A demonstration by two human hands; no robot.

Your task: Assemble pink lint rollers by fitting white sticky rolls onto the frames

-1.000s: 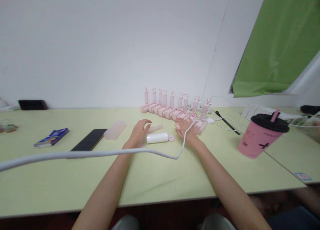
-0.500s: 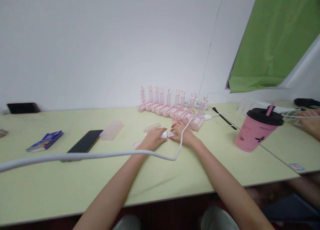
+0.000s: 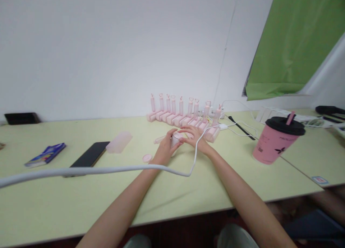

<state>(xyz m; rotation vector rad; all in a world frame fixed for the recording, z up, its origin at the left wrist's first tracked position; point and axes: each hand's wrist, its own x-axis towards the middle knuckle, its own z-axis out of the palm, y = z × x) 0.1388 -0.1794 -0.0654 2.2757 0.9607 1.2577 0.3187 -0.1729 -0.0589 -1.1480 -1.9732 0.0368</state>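
Observation:
A small white cylindrical container stands upright between both hands, its round top facing up. Wrapped around its near side, my left hand grips it. The fingers of my right hand are bent at its rim from the right, thumb against the edge; part of the container is hidden by the fingers. A round pink lid-like piece lies flat left of my left wrist. Just behind the left hand is a clear narrow tube, partly covered. Something pinkish shows under the right fingers, too unclear to name.
Several pink tubes with looped tops stand on a row of pink boxes behind the hands. A white cable crosses in front. Around lie a phone, a pink translucent sleeve, a blue packet and a pink cup.
The white container has been tipped from lying sideways to upright. My right hand has come over to its rim. A person's hand at the far right has left the view.

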